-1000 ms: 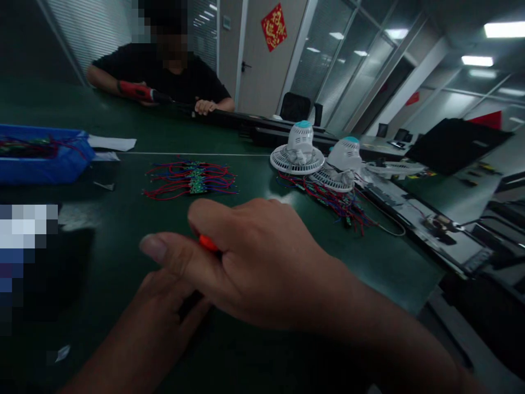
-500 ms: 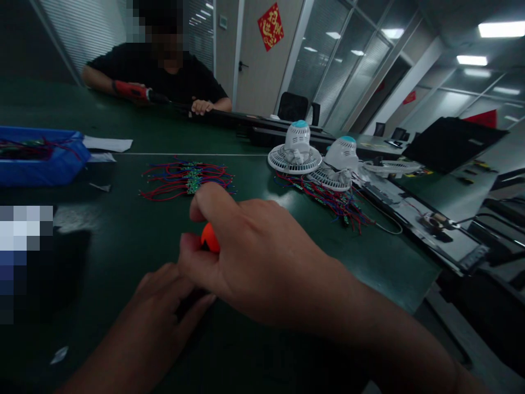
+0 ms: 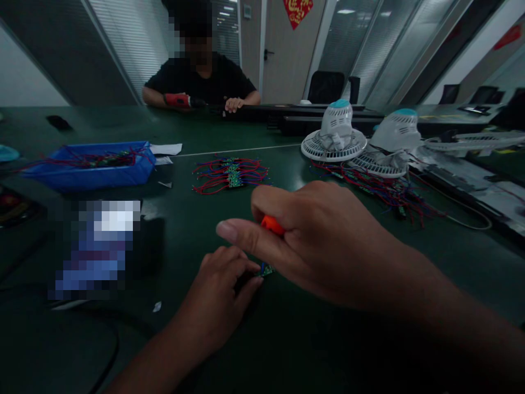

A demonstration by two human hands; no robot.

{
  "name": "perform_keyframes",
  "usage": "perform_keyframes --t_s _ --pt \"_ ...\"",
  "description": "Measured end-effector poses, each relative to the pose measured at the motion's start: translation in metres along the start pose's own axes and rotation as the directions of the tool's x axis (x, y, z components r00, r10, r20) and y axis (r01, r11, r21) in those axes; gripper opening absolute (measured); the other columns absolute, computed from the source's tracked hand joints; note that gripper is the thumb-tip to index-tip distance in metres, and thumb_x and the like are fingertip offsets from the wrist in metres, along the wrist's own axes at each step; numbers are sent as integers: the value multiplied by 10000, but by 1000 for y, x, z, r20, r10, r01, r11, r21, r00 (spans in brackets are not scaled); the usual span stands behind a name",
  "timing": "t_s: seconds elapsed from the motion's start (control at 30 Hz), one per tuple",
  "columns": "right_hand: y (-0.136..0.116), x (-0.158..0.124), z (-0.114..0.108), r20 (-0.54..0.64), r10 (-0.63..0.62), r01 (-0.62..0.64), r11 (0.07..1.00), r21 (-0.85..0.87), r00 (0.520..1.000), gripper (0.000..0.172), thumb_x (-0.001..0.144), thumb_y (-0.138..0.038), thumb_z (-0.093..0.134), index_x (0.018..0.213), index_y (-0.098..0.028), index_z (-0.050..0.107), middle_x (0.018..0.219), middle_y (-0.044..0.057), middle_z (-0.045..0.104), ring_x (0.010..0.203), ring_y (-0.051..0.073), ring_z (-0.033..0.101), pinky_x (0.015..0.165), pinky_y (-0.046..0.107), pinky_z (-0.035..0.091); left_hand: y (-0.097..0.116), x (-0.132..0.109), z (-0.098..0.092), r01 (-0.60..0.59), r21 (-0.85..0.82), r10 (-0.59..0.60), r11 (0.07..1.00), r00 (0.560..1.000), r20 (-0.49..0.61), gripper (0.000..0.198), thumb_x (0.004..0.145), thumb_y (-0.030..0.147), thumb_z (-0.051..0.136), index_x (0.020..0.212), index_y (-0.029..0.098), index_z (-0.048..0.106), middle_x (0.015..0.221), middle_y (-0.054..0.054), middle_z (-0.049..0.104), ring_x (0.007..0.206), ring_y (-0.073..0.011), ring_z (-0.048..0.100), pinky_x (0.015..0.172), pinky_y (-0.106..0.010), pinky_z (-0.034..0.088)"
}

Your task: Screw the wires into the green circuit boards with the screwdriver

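My right hand is wrapped round a tool with an orange handle. Its thumb lies stretched along the near side, and the tool's other end is hidden behind the hand. Below and to the left, my left hand pinches a small green circuit board at the tabletop, with something blue standing up at the fingertips. Part of that board disappears behind my right hand. Farther off, a row of similar boards with red and blue wires lies on the green table.
A blue bin of wired boards stands to the left, with a blurred-out bright object nearer me. White fans and a heap of wired boards are at the right. Across the table, a person holds a red power tool.
The view has swung left, so everything appears farther right. My right thumb has straightened from its curl round the orange handle, and the green board between my left fingers now shows.
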State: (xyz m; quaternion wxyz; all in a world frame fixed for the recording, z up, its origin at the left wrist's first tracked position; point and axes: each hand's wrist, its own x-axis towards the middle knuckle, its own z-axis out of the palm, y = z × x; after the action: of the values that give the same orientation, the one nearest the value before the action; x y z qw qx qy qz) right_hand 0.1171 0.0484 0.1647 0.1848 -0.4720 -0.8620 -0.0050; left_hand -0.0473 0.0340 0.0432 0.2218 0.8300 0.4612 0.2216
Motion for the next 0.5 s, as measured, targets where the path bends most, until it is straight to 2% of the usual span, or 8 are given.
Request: perform_keyframes --t_s 0.17,0.3,0.4,0.5 --pt "0 0 1 29 -21 21 1000 18 999 140 877 -324 517 828 -196 541 534 -56 446 466 108 398 469 264 197 0 1 -1 2 -7 -2 1000 1000 9 119 833 199 534 836 225 650 916 -47 640 875 -264 567 721 -428 437" --pt "0 -1 0 55 -23 20 998 54 998 143 870 -311 522 914 -175 533 630 -30 545 528 118 474 494 259 240 2 0 -3 34 -10 -34 999 998 55 127 838 210 520 841 223 646 905 -42 652 865 -257 578 737 -428 446" --pt "-1 -3 -2 71 -21 17 998 61 997 150 859 -298 524 937 -171 524 650 -29 556 525 115 462 494 259 237 3 0 -4 64 -8 -63 998 994 90 138 849 229 501 843 224 639 900 -42 661 850 -249 597 721 -404 468" --pt "-1 -4 -5 86 -22 16 998 66 996 129 861 -288 511 924 -177 528 641 -34 545 515 110 440 489 263 223 3 0 -4 72 -9 -71 997 994 79 130 846 233 501 843 230 631 891 -41 668 857 -253 609 711 -394 484"
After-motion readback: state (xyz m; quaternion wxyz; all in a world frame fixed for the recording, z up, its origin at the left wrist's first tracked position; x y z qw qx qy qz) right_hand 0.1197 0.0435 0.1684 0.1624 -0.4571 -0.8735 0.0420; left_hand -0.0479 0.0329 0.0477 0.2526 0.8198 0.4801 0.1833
